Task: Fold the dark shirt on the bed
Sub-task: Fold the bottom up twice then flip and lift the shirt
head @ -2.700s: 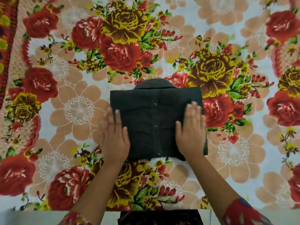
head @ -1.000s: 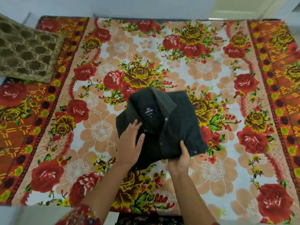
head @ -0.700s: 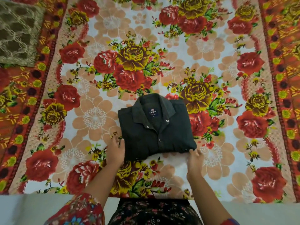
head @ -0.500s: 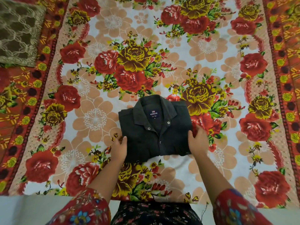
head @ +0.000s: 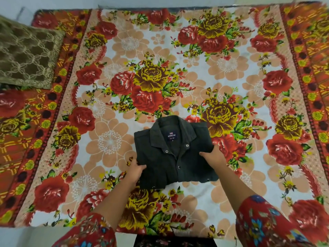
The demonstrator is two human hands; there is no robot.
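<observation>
Wide bed [head: 195,68] under a red, yellow and peach floral blanket, filling nearly the whole view. Olive-brown lattice-patterned cushion [head: 26,56] at far left corner, well apart from the work. Dark charcoal woven button-front shirt [head: 170,161] lying front-middle of bed, already squared into a compact rectangle, collar on the far side. Left hand [head: 136,169] pinching left edge, thumb on top, rest hidden beneath. Right hand [head: 212,155] gripping right edge likewise. Judged light, soft, limp, not slippery; stacked layers likely to slump or splay if lifted by one side. Best held at both side edges together, or supported flat from below. Navy collar label [head: 171,135] and small metal snaps [head: 187,145] down the placket; nothing fragile.
</observation>
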